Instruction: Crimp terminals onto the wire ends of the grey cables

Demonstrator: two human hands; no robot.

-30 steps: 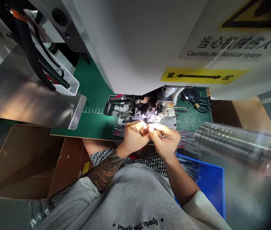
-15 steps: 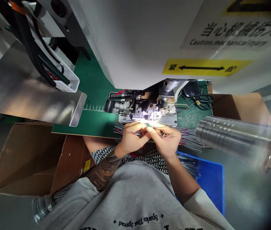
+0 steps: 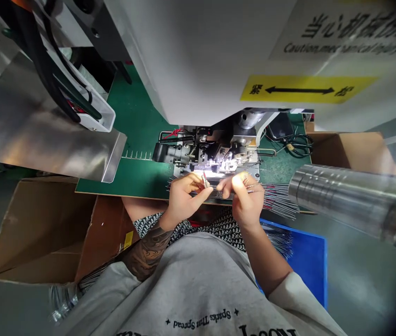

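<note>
My left hand pinches a thin wire just in front of the lit crimping head of the white press machine. My right hand is closed on a small bunch of thin wires whose ends stick out to the right. The two hands are close together, fingertips a short gap apart, at the front edge of the green bench. A fan of grey and red wires lies on the bench edge right of my right hand. Which wire end is under the tool I cannot make out.
An open cardboard box stands at lower left, another box at right. A blue bin with more wires sits by my right arm. A shiny metal cylinder juts in from the right. A steel chute and black cables are at left.
Both hands have moved slightly up toward the lit crimping head and drawn a little apart. My left hand now holds one wire end up at the tool.
</note>
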